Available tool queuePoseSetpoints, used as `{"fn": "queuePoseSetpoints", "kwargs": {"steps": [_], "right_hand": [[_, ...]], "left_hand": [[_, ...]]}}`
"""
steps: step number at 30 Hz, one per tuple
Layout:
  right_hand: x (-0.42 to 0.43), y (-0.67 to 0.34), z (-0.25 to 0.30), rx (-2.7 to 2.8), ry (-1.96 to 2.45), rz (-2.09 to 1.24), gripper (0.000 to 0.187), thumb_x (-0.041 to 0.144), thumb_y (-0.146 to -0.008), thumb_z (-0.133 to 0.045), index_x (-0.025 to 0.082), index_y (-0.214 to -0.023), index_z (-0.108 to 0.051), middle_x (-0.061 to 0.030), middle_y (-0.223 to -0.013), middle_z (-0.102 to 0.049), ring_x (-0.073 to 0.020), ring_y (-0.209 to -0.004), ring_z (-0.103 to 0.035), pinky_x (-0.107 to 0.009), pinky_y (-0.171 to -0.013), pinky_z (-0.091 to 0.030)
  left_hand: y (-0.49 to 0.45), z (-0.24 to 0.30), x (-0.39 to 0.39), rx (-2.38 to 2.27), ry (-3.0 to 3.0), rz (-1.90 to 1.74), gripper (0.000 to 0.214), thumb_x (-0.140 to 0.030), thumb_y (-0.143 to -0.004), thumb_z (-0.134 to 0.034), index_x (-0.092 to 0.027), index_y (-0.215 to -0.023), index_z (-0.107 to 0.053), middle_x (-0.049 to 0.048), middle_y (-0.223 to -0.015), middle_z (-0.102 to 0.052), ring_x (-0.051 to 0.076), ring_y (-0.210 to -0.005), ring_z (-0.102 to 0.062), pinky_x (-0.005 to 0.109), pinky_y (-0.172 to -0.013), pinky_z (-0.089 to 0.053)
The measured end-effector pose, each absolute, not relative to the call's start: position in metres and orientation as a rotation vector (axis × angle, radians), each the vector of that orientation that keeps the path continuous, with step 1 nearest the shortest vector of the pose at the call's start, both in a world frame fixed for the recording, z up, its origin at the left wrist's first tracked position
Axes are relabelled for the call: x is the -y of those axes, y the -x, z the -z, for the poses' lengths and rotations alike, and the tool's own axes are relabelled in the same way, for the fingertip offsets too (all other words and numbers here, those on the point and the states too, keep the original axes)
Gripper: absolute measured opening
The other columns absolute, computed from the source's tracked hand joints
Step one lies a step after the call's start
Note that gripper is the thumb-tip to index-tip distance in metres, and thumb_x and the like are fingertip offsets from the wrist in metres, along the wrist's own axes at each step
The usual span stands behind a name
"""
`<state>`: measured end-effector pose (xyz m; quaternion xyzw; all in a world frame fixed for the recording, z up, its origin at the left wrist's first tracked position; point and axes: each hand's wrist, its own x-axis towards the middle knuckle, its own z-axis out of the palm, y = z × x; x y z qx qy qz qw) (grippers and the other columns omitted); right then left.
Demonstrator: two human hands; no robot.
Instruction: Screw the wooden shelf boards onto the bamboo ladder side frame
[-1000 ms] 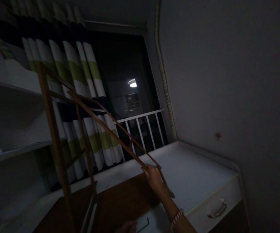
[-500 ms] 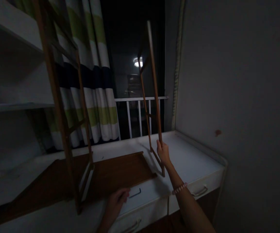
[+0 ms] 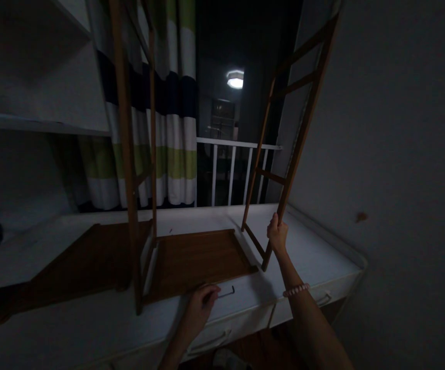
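Observation:
My right hand [image 3: 277, 235] is closed round the front leg of a brown wooden ladder-like side frame [image 3: 291, 139]. That frame stands on the white desk top [image 3: 315, 257] and leans to the right toward the wall. My left hand [image 3: 202, 304] rests near the desk's front edge, fingers curled on a small dark L-shaped hex key [image 3: 228, 292]. A brown wooden board [image 3: 199, 257] lies flat between the hands. A second wooden frame [image 3: 135, 154] stands upright at the board's left end.
A striped curtain [image 3: 172, 118] hangs behind the desk, beside a white railing [image 3: 237, 169] and a dark window. White shelves [image 3: 33, 123] run along the left. The grey wall [image 3: 399, 154] is close on the right. Drawer handles [image 3: 207, 343] show below the desk edge.
The side frame in my right hand has tipped from nearly upright to leaning right. My left hand has closed on the hex key. The view has shifted downward and left.

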<state>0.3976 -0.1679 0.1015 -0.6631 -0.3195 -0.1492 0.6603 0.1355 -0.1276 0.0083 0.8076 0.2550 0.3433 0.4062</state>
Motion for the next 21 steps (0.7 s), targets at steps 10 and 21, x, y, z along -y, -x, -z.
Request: {"fn": "queuePoseSetpoints", "kwargs": {"steps": [10, 21], "right_hand": [[0.157, -0.376, -0.108, 0.778, 1.522, 0.262, 0.044, 0.05, -0.078, -0.028, 0.019, -0.046, -0.032, 0.0045, -0.037, -0.033, -0.0078, -0.036, -0.034, -0.022, -0.039, -0.026], [0.157, -0.376, -0.106, 0.765, 1.471, 0.22, 0.044, 0.051, -0.078, -0.028, 0.02, -0.047, -0.031, 0.005, -0.036, -0.032, -0.0072, -0.033, -0.032, -0.021, -0.035, -0.023]], "left_hand": [[-0.135, -0.003, 0.128, -0.577, -2.064, -0.833, 0.021, -0.027, -0.074, -0.042, -0.018, -0.075, -0.061, 0.0049, -0.078, -0.063, 0.015, -0.076, -0.057, 0.026, -0.07, -0.044], [-0.159, -0.021, 0.134, -0.37, -2.366, -0.925, 0.023, -0.023, -0.079, -0.038, -0.019, -0.084, -0.06, 0.0037, -0.082, -0.058, 0.012, -0.077, -0.053, 0.024, -0.073, -0.041]]}}
